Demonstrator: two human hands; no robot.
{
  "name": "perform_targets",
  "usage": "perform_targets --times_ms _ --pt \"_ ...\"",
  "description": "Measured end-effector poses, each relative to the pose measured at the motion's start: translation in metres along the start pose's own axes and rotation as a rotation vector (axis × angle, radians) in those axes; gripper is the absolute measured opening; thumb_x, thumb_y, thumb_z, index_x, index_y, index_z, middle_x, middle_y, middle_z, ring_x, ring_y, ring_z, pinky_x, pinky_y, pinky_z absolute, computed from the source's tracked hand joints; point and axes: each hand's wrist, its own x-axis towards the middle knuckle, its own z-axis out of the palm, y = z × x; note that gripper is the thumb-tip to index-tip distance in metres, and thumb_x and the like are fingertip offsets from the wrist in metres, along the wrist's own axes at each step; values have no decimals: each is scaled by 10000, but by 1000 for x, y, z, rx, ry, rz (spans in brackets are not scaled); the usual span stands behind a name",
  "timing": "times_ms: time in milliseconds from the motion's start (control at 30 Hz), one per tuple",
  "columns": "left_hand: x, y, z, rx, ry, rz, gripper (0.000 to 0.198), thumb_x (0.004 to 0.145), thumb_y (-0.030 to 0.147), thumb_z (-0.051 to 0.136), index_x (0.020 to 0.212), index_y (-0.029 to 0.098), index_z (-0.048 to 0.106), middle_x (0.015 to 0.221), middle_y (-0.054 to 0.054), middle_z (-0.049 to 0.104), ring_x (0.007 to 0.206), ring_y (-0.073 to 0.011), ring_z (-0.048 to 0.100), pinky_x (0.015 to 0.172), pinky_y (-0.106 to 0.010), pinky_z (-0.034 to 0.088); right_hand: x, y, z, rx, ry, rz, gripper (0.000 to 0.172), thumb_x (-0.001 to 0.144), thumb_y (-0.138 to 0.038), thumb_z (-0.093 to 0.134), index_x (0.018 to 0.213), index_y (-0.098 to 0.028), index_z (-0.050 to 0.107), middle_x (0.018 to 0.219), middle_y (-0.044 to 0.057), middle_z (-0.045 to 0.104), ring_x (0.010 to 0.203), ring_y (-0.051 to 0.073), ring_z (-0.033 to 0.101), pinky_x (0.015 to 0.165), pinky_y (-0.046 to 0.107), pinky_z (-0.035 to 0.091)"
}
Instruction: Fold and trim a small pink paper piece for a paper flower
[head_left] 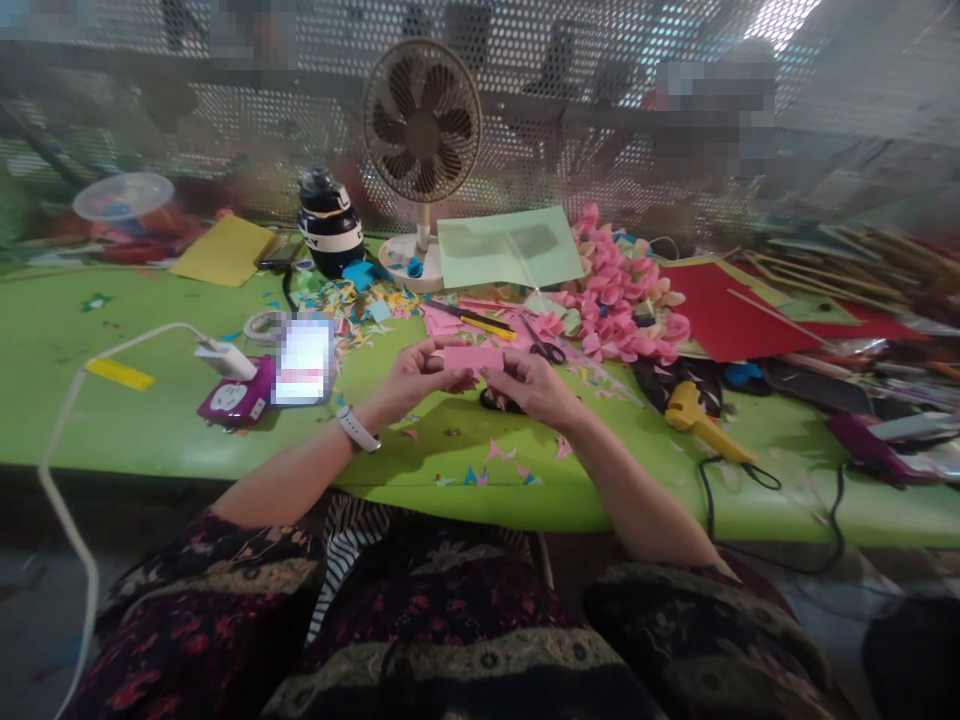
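Between my two hands, above the green table, is a small pink paper rectangle [474, 359]. My left hand [421, 378] pinches its left end, and my right hand [529, 383] pinches its right end. Under my right fingers, a dark object on the table is partly covered. Just beyond my hands lie dark-handled scissors [547, 350], a yellow cutter knife [487, 326] and pink paper sheets [444, 320]. A heap of pink paper petals [622, 285] rises to the right of these.
A fan [422, 130] and a black bottle [330, 225] stand at the back. A lit phone [302, 362] and a purple socket block [238, 398] with a white cord lie left. A yellow glue gun [701, 420] with black cable and red paper [739, 310] lie right. Paper scraps litter the green table [150, 430].
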Motion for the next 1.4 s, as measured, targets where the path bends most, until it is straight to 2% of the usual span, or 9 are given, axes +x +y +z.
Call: perform_targets --times_ms 133,333,500,633,900,1000,1100,1267,1400 --pt "0 3 -5 79 6 42 658 725 399 891 1250 127 604 755 -20 763 785 -190 773 792 -322 619 0 -4 -1 76 49 40 433 816 -599 737 831 -182 619 612 -31 579 521 102 538 500 245 432" --pt "0 2 -5 130 -24 85 595 730 390 880 1188 131 602 720 -6 742 730 -162 746 765 -303 601 0 -5 1 223 10 150 473 707 -545 833 908 -130 732 659 26 711 452 92 559 416 221 358" --pt "0 5 -6 169 -4 79 603 734 392 875 1203 143 589 716 7 733 732 -160 743 783 -313 596 2 -3 1 238 39 167 387 707 -482 836 804 -120 736 651 59 741 420 84 571 393 200 334" --pt "2 11 -10 197 27 98 614 750 388 867 1228 140 571 740 -7 739 773 -169 757 782 -304 595 3 -3 -6 245 59 193 345 684 -435 852 691 -129 691 695 91 765 472 108 645 386 177 333" --pt "3 16 -13 180 47 111 630 733 377 884 1219 144 559 705 17 726 757 -167 758 776 -298 600 1 -5 -26 241 37 230 277 663 -343 848 790 -124 735 695 85 771 486 130 677 397 180 376" --pt "4 15 -14 180 32 115 617 736 372 880 1219 149 567 695 19 724 747 -164 756 760 -292 597 1 -5 -28 254 46 220 311 684 -397 820 826 -131 741 725 83 778 477 128 667 372 185 341" --pt "4 11 -13 180 -15 97 603 735 374 876 1212 157 578 687 20 724 734 -159 750 740 -286 591 1 -5 -21 203 21 207 347 730 -467 814 786 -138 720 748 85 781 465 107 636 394 194 391" --pt "3 12 -11 182 -46 89 611 742 354 869 1236 145 577 766 -19 766 765 -167 759 775 -305 599 0 -6 -8 148 3 157 425 706 -533 850 652 -155 663 585 33 707 398 81 552 408 207 440" --pt "5 20 -18 194 27 103 603 742 374 873 1214 120 597 845 -77 793 791 -188 767 793 -322 606 0 -6 -8 245 46 179 466 670 -571 869 662 -148 675 576 42 706 381 78 548 391 202 434"
